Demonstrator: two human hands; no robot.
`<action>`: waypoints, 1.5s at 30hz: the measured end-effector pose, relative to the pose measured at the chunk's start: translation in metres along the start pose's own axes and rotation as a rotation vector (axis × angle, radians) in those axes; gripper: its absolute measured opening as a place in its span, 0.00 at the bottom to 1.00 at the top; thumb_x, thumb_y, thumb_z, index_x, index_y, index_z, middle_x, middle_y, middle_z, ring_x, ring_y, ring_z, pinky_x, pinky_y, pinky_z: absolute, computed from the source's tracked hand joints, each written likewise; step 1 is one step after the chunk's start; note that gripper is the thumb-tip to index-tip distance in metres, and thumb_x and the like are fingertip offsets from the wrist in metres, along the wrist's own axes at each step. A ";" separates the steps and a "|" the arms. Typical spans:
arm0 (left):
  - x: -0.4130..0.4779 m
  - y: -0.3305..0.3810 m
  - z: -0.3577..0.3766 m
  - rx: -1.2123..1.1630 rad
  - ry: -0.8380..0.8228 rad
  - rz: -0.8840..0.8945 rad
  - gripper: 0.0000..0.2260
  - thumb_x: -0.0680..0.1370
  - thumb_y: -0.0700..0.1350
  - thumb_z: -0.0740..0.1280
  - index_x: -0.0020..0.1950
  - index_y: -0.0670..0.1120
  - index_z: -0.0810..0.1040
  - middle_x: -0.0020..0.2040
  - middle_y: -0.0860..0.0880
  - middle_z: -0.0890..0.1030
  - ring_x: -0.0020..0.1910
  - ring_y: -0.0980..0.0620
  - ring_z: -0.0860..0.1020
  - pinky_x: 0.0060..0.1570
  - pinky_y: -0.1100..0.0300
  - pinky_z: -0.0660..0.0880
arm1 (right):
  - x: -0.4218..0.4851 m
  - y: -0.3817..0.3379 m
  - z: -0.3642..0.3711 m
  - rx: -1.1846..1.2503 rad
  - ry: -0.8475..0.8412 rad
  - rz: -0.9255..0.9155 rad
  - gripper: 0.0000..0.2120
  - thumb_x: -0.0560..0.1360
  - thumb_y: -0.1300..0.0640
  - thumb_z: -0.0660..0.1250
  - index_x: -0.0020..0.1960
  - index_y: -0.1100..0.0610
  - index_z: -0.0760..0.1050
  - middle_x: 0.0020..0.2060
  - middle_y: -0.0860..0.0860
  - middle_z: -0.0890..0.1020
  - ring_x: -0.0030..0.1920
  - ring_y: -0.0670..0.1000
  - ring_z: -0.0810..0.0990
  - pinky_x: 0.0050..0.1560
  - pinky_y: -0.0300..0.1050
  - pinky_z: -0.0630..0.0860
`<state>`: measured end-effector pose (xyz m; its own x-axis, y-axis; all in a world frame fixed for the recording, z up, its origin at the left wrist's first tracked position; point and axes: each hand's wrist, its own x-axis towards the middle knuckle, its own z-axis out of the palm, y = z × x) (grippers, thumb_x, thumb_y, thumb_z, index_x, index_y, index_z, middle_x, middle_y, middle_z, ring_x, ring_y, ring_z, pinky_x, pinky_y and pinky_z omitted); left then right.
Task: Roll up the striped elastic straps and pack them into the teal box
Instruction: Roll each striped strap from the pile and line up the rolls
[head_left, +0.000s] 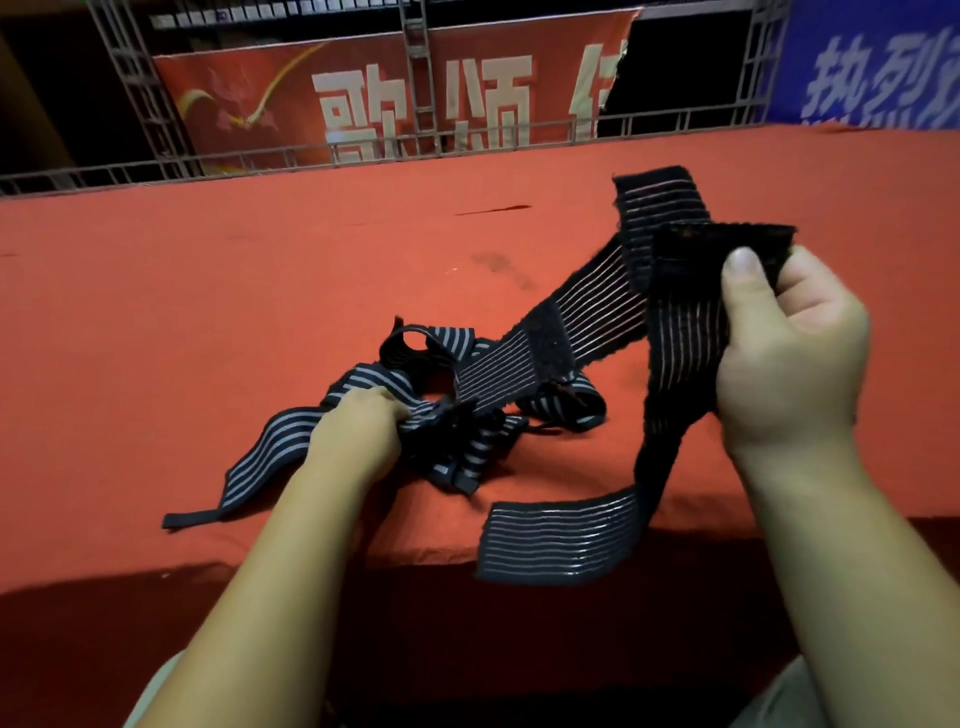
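Black elastic straps with pale stripes lie tangled on a red tablecloth (260, 291). My left hand (358, 431) grips the tangled heap of bold-striped straps (457, 441) in the middle. My right hand (789, 343) is raised on the right and pinches the dark velcro end of a wide thin-striped strap (680, 338), thumb on top. That strap hangs down and its free end (558, 540) droops over the table's front edge. A second thin-striped strap (587, 296) runs from the heap up toward the far right. No teal box is in view.
A metal truss railing (363, 150) borders the far side of the table, with a red banner (395, 88) and a blue banner (872, 62) behind it. The table's front edge (208, 566) runs close to my body.
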<state>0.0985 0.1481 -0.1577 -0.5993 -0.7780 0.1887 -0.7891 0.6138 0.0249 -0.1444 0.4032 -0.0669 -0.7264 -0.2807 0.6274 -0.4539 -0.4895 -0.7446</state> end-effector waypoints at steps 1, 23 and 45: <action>0.001 0.000 -0.002 0.024 -0.045 0.014 0.17 0.78 0.38 0.67 0.60 0.54 0.88 0.65 0.52 0.81 0.68 0.45 0.78 0.62 0.44 0.80 | 0.000 -0.004 -0.004 0.014 -0.003 0.002 0.10 0.84 0.53 0.65 0.49 0.56 0.82 0.44 0.50 0.83 0.45 0.51 0.79 0.46 0.53 0.76; -0.085 0.159 -0.172 -0.815 0.437 0.621 0.22 0.80 0.37 0.77 0.69 0.58 0.82 0.73 0.53 0.75 0.69 0.49 0.78 0.65 0.47 0.78 | -0.013 -0.063 -0.039 0.377 -0.286 0.296 0.11 0.86 0.62 0.64 0.56 0.64 0.85 0.48 0.63 0.88 0.47 0.59 0.87 0.46 0.50 0.83; -0.018 0.096 -0.125 -1.415 0.448 -0.497 0.07 0.86 0.38 0.61 0.59 0.38 0.77 0.40 0.39 0.87 0.32 0.49 0.88 0.33 0.56 0.84 | -0.024 -0.018 -0.039 -0.305 -0.711 0.540 0.10 0.84 0.52 0.67 0.51 0.49 0.87 0.47 0.49 0.90 0.52 0.54 0.89 0.62 0.58 0.80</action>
<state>0.0504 0.2380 -0.0359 -0.0364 -0.9894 0.1408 0.0301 0.1398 0.9897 -0.1392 0.4509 -0.0772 -0.4386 -0.8935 0.0968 -0.3359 0.0630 -0.9398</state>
